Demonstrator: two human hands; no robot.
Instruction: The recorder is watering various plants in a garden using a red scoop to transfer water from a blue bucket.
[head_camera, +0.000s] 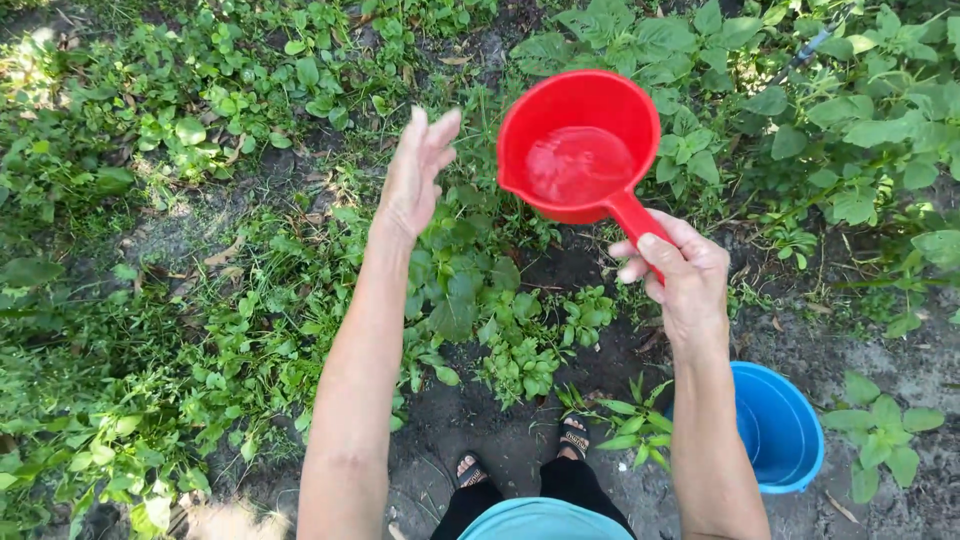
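Garden ground is being seen from above: dark sandy soil covered by low green plants, with taller leafy bushes at the right side. A red plastic water scoop is being held over the plants by the right hand. The fingers of this hand are being closed firmly around the red handle, with the thumb laid on top of it. The bowl of the scoop is being kept almost level, and clear water is lying inside it, filling maybe half.

The left hand is being raised just beside the scoop, fully open with fingers straight and together; nothing is being held by it and the scoop is not being touched.

A blue bucket is standing on the soil near the right forearm, and two feet in black sandals are being shown below.

The scoop is judged to be stiff and light by itself, but it is being made heavier at the front by the water, so it will tip easily. The handle is the proper place for holding, and the wet plastic could be slippery.
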